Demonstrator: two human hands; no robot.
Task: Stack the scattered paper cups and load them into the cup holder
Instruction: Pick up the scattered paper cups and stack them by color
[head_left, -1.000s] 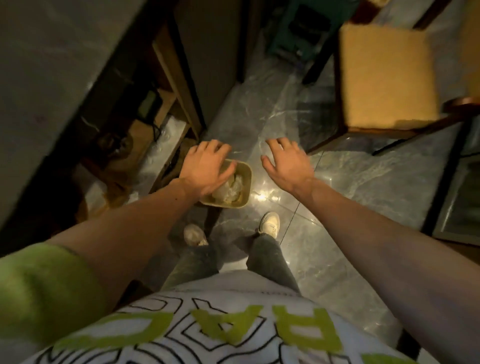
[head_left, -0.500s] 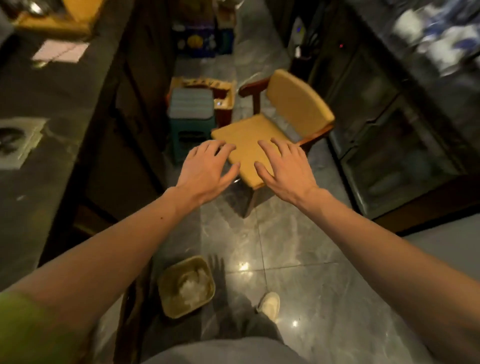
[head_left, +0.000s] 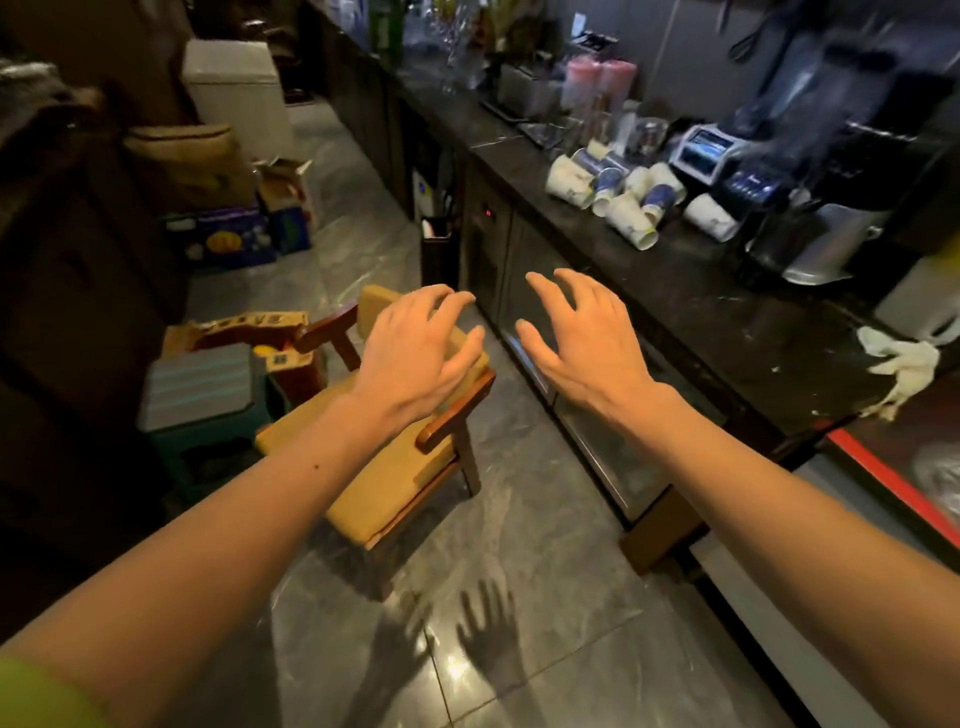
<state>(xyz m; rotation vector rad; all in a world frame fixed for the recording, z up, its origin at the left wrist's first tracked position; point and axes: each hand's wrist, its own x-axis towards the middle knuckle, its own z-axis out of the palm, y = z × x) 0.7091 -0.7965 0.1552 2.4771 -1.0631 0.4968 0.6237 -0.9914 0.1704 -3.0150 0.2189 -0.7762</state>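
Several white and blue paper cups (head_left: 621, 195) lie tipped over in a loose pile on the dark counter (head_left: 717, 306) at the upper right. My left hand (head_left: 415, 353) and my right hand (head_left: 582, 343) are stretched out in front of me over the floor, palms down, fingers spread, holding nothing. Both hands are well short of the cups, lower and to the left of them. I cannot make out a cup holder for certain among the blurred items on the counter.
A yellow-cushioned wooden chair (head_left: 395, 467) stands under my left hand, with a teal stool (head_left: 202, 395) and cardboard boxes (head_left: 234, 228) behind it. Blenders and machines (head_left: 810, 171) crowd the counter's back. A crumpled white cloth (head_left: 898, 364) lies at the counter's near end.
My view has swung up from the floor and bin to the right, bringing the counter and the cups into sight. Both hands stay outstretched and empty.
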